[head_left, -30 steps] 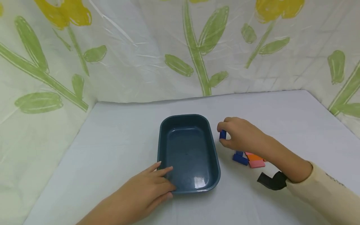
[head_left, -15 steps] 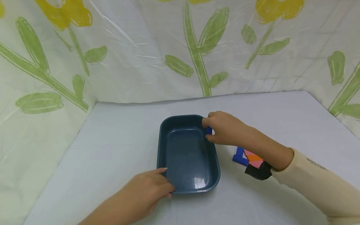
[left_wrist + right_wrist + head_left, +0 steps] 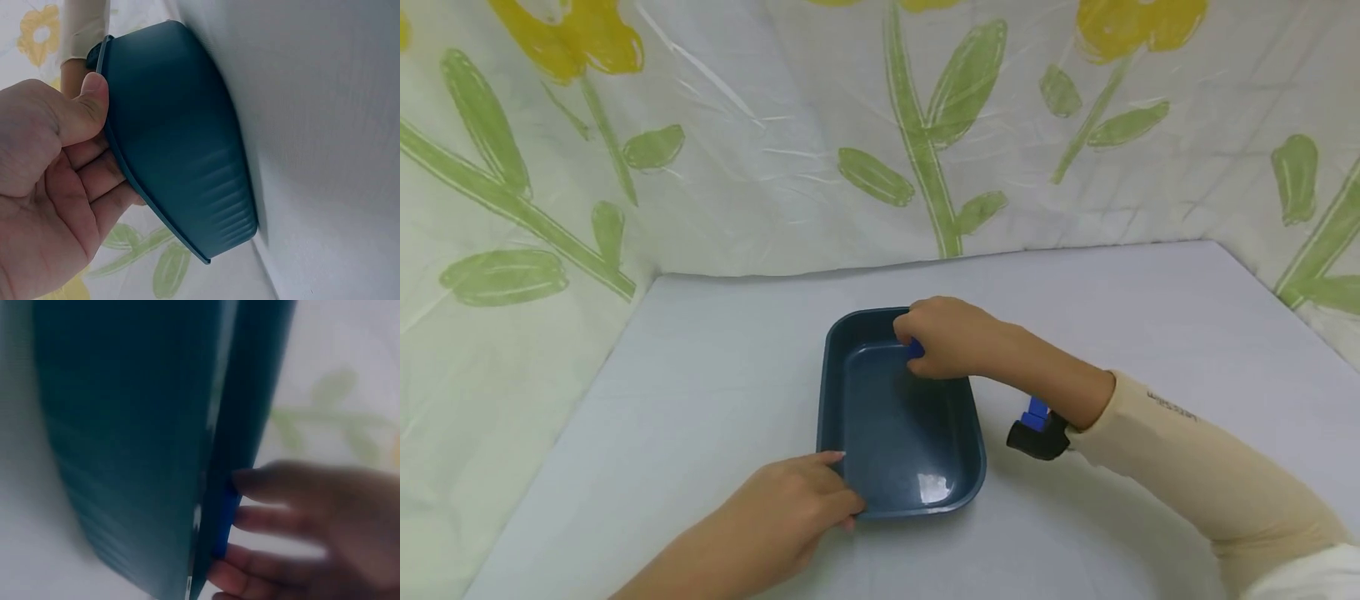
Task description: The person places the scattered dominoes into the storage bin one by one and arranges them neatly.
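A deep teal plastic tray (image 3: 895,442) with rounded corners rests on the table. My left hand (image 3: 790,508) grips its near-left corner; in the left wrist view the thumb (image 3: 94,103) presses the outer side by the rim while the other fingers pass behind it. Over the tray's far right part, my right hand (image 3: 951,337) pinches a small blue block (image 3: 915,348) between thumb and fingers. The right wrist view, blurred, shows this block (image 3: 226,525) past the tray's rim, held at the fingertips. The floor of the tray shows no blocks where it is visible.
Right of the tray, other blue blocks (image 3: 1036,412) lie on the white tablecloth (image 3: 715,358), partly covered by my right wrist and its black strap mount (image 3: 1037,442). A white curtain (image 3: 737,167) with painted flowers hangs behind the table.
My right hand has carried the blue block leftward from beside the tray to over it. The forearm now hides the pink and orange blocks. My left hand's fingers have drawn in at the rim.
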A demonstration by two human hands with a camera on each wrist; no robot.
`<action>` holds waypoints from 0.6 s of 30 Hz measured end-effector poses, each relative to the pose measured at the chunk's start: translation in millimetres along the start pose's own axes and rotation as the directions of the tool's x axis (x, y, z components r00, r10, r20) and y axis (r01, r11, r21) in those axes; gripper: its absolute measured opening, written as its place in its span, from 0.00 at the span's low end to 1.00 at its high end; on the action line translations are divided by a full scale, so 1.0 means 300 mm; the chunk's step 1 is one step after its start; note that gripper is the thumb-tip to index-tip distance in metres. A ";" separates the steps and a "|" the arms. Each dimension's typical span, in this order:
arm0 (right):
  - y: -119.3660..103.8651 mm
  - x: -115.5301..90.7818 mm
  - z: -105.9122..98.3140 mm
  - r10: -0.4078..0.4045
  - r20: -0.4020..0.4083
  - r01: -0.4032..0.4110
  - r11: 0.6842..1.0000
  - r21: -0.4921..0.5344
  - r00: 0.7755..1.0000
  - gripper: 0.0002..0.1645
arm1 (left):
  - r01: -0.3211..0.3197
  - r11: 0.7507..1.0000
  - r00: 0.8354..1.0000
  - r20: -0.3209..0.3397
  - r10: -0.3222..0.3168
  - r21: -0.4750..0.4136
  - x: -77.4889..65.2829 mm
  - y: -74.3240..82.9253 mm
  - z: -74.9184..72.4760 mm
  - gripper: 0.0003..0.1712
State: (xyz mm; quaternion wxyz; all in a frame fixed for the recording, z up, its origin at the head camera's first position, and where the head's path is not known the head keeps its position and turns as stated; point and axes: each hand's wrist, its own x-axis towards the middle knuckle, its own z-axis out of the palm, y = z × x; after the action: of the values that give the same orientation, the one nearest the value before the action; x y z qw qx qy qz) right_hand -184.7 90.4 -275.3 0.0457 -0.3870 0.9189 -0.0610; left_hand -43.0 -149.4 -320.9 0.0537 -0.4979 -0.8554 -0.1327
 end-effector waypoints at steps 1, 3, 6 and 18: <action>-0.004 0.009 -0.001 -0.005 0.004 0.005 1.000 -0.005 1.000 0.11 | 0.001 1.000 1.000 0.002 -0.001 0.000 0.000 0.000 -0.001 0.12; -0.010 0.029 -0.002 -0.012 0.017 0.012 1.000 -0.014 1.000 0.10 | 0.009 1.000 1.000 0.010 -0.009 -0.002 0.001 0.000 -0.002 0.11; -0.018 0.056 -0.001 -0.021 0.038 0.023 0.999 -0.034 0.999 0.10 | 0.015 1.000 1.000 0.018 -0.014 -0.006 0.001 -0.001 -0.003 0.11; -0.060 0.133 -0.007 -0.031 0.127 0.038 0.998 -0.055 0.991 0.10 | 0.003 1.000 1.000 0.002 -0.003 -0.008 0.004 -0.002 0.003 0.15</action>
State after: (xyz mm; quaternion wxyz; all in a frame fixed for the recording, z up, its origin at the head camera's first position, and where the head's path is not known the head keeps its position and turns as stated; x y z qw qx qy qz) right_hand -200.1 49.4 -272.2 0.0914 -0.4070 0.9088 -0.0110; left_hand -44.0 -148.3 -321.6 0.0507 -0.4971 -0.8555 -0.1356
